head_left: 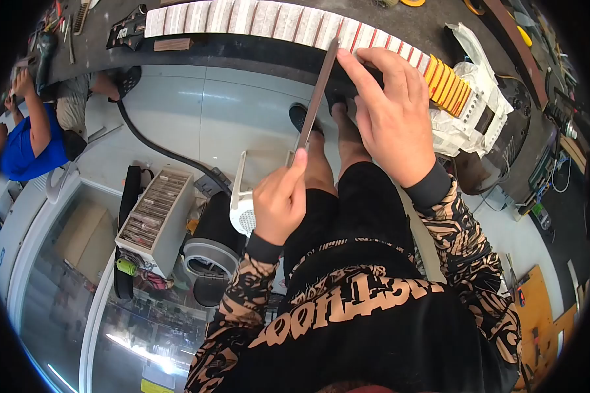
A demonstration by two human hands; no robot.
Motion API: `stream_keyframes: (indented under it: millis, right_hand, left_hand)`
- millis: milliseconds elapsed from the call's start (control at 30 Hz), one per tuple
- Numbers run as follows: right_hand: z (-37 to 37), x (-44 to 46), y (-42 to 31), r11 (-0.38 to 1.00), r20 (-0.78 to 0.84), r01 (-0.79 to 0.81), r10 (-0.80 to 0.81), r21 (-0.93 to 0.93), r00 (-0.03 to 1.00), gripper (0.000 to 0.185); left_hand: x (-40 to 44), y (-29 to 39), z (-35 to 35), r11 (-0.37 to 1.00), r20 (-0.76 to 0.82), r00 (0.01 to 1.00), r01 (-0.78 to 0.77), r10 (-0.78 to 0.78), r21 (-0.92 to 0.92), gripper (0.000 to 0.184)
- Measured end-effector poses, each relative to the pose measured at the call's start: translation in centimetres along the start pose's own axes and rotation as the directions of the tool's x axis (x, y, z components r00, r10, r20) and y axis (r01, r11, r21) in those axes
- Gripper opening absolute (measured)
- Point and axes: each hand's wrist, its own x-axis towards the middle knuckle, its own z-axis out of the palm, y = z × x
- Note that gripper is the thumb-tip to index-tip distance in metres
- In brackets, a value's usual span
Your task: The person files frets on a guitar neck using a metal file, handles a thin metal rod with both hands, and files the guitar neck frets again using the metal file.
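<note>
My left hand (280,200) is closed around the near end of a long narrow metal file (320,92), index finger stretched along it. The file's far end lies on the fretboard of an electric guitar. Strips of whitish tape (242,18) cover most of that fretboard between the frets, with yellow tape (447,85) on the frets nearest the body. My right hand (396,111) is open over the neck, its index fingertip at the file's far end and the other fingers loosely bent. White paper and tape (469,124) wrap part of the guitar body (519,124).
The black headstock (126,27) and a small wooden block (173,44) lie on the dark workbench (262,52). A box of wooden pieces (154,216) stands lower left, beside a glass cabinet (157,334). A co-worker in blue (36,141) sits at far left.
</note>
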Motion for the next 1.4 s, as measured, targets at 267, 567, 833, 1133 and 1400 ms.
stream_keyframes:
  millis: [267, 567, 833, 1133, 1400]
  right_hand:
    - [0.4, -0.3, 0.1, 1.000, -0.009, -0.004, 0.004, -0.030, 1.000, 0.080]
    - [0.1, -0.2, 0.1, 1.000, -0.019, 0.023, -0.023, -0.005, 1.000, 0.081]
    - [0.2, -0.3, 0.1, 0.999, -0.018, 0.023, -0.024, -0.029, 1.000, 0.081]
    - [0.0, -0.3, 0.0, 1.000, 0.000, 0.011, -0.011, -0.017, 1.000, 0.082]
    - [0.0, -0.3, 0.1, 0.999, 0.002, 0.023, -0.023, -0.029, 1.000, 0.081]
  left_hand:
    - [13.2, 2.6, 2.8, 0.968, -0.164, 0.985, -0.086, 0.048, -0.236, 0.051]
    - [-6.0, -1.1, -1.0, 1.000, -0.034, 0.999, 0.004, -0.004, -0.010, 0.063]
    - [-4.0, -1.2, -0.1, 0.995, -0.069, 0.994, -0.077, 0.082, 0.065, 0.070]
    - [-0.6, 0.5, 0.3, 0.994, -0.083, 0.994, -0.061, 0.068, 0.087, 0.066]
    - [10.4, 1.7, 3.4, 0.987, -0.226, 0.962, -0.158, 0.154, 0.001, 0.068]
